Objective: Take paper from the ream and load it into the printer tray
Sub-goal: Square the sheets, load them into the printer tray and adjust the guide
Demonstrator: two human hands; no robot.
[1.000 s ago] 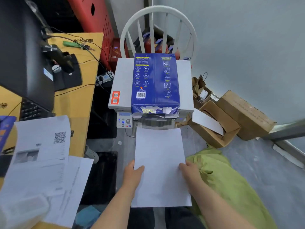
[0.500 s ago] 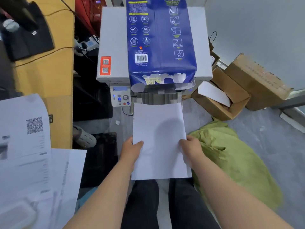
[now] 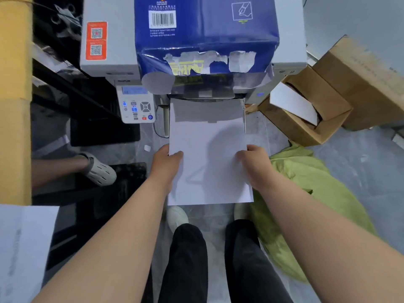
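Observation:
I hold a stack of white paper (image 3: 207,154) flat in front of me. My left hand (image 3: 167,166) grips its left edge and my right hand (image 3: 254,165) grips its right edge, thumbs on top. The far end of the paper lies under the front overhang of the white printer (image 3: 109,51), at its dark tray opening (image 3: 205,96); how far in it reaches is hidden. A blue paper ream (image 3: 205,33) with a torn front end lies on top of the printer. The printer's control panel (image 3: 136,104) is left of the opening.
An open cardboard box (image 3: 306,114) with white sheets stands right of the printer, and a second box (image 3: 367,82) is behind it. Green cloth (image 3: 306,189) lies on the floor at right. A wooden desk edge (image 3: 15,95), printed sheets (image 3: 24,248) and another person's shoe (image 3: 99,171) are at left.
The camera has tilted down and come closer to the printer. Both hands have pushed the paper forward, so its far end now lies under the printer's front edge.

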